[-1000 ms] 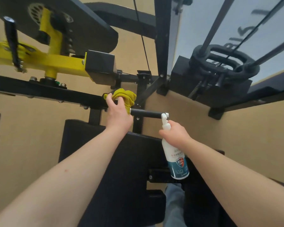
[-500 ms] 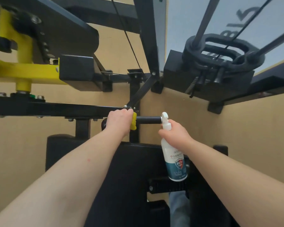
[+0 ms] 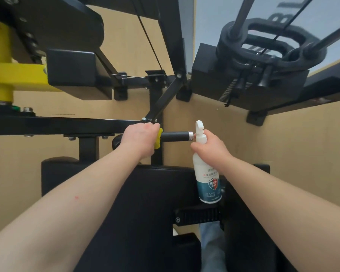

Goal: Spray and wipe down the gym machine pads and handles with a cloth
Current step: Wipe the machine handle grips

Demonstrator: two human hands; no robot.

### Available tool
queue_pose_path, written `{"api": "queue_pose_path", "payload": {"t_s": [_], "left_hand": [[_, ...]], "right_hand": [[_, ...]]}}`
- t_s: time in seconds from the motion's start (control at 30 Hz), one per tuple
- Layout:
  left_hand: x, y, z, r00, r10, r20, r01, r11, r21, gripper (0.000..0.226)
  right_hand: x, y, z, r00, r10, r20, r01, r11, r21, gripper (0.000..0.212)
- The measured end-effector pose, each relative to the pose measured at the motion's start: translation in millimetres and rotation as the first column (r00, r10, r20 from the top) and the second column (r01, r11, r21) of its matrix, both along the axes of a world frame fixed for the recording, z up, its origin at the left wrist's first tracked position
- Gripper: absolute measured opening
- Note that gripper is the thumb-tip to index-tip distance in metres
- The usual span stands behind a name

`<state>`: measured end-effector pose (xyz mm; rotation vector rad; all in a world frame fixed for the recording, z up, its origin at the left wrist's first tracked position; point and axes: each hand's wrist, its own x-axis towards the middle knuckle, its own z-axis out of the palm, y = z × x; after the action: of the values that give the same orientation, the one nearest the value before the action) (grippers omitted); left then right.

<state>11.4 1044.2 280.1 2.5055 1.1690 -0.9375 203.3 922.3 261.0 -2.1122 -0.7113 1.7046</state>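
- Left grip: your fingers curl over the top of the handle with the cloth trapped between palm and bar. The grip is clamped on both together. Only a yellow edge of cloth shows, at the side of the hand nearest the bar's free end.
- Judgement: wrapping the cloth round the bar rather than dabbing at it puts fabric on the whole circumference, so one slide should cover all sides.
- Handle: a short black bar that sticks out to your right from the frame and ends in a metal end cap. The part between cloth and cap lies bare.
- Right grip: closed round the neck of the spray bottle. The bottle hangs upright with its label toward you.
- The nozzle sits just beside the end cap. You cannot tell whether a finger rests on the trigger, because the hand hides that side.
- Judgement: the bottle is parked at the free end, probably so spray can land on the bare part ahead of the cloth while the wiping hand holds its place.
- Step in hand (judgement): wiping the handle, with the length toward the cap left to cover.
- The black pad lies below, between your forearms. The view does not show whether it is wet or wiped.
- Risk (judgement): a slide toward the cap carries your knuckles into the nozzle, so move the bottle aside first.
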Motion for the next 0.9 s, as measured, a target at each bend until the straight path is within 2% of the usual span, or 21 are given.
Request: {"api": "queue_pose_path", "payload": {"t_s": [0.17,0.27,0.37,0.43,0.53,0.7,0.9], "left_hand": [[-2,22,7,0.997,0.067,0.031,-0.055,0.954,-0.296,0.031],[-1,11,7,0.994,0.014,0.107,0.010,0.975,-0.220,0.037],[17,-10,-4,0.980,-0.163,0.114,0.173,0.982,-0.082,0.054],[39,-18,-15,0.973,-0.213,0.093,0.220,0.973,-0.065,0.048],[67,-20,-29,0.981,-0.163,0.107,0.177,0.974,-0.140,0.033],[66,-21,-31,0.989,-0.066,0.135,0.084,0.988,-0.131,0.021],[29,-1,-11,0.996,-0.010,-0.094,0.003,0.997,-0.083,0.032]], "right_hand": [[-4,-2,-1,1.000,-0.030,-0.008,0.030,1.000,0.000,0.011],[-5,-2,-3,1.000,-0.023,-0.013,0.023,1.000,0.003,0.013],[-6,-3,-4,0.999,-0.038,-0.016,0.037,0.999,-0.006,0.012],[-6,-4,-4,0.999,-0.045,-0.023,0.044,0.999,-0.021,0.011],[-3,-3,-2,0.999,-0.031,-0.035,0.030,0.999,-0.019,0.010],[5,-3,-1,1.000,-0.009,-0.015,0.009,1.000,-0.003,0.014],[7,-2,0,0.999,0.018,-0.051,-0.018,1.000,-0.004,0.015]]}}
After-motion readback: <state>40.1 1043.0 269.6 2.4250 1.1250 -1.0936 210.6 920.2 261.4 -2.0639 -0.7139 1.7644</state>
